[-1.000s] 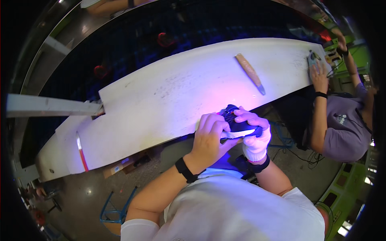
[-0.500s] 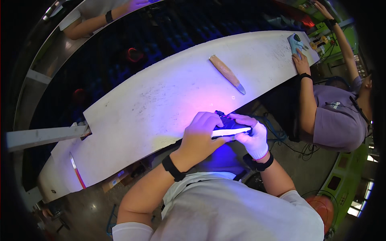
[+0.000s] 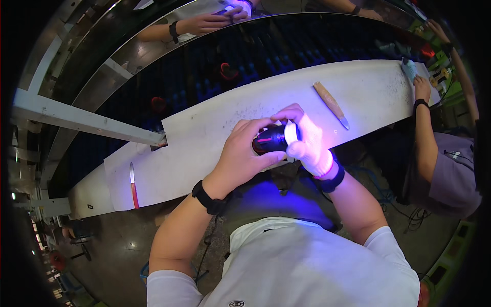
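At left, a slim metal blade with a red handle lay on the long white table. A small dark emblem marked the wearer's white cloth shirt, too small to read. The bare left hand curled its grip round a black shoe with a pink-red streak, above the table's near edge; the white-gloved right hand pinched its white-edged end. Rightward lay a wooden-handled knife. A co-worker's hand touched a pale-blue item; tiny pale lettering on the co-worker's grey-purple shirt was illegible.
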Tool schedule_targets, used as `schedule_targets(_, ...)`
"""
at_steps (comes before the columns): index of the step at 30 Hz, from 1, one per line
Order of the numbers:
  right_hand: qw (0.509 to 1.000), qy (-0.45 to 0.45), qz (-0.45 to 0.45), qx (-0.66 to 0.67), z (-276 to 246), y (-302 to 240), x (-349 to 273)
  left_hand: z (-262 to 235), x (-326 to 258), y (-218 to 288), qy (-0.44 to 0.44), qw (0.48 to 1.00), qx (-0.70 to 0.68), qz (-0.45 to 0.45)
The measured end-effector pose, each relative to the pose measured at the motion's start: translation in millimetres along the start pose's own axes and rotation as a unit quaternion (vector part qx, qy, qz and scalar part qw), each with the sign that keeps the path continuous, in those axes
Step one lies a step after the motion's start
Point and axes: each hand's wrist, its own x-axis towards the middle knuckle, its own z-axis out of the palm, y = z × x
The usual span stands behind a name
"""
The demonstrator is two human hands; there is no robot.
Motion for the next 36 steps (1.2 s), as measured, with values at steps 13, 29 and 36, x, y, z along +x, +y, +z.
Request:
schedule_targets(13,0.915,0.034,0.197,0.35,26.4,8.5,45.3,-6.9,7.4,-20.9,-0.047,0.98,0.152,-0.119)
schedule_targets(29,0.985,-0.079,0.096,0.119,-27.4,-1.8,17.4,15.6,46.6,20.1,-0.155,0.916,0.355,0.11)
schedule_targets(36,0.988,-0.146,0.041,0.0,-22.3,-30.0,-8.9,-6.6,16.2,13.4,-0.152,0.922,0.317,0.161)
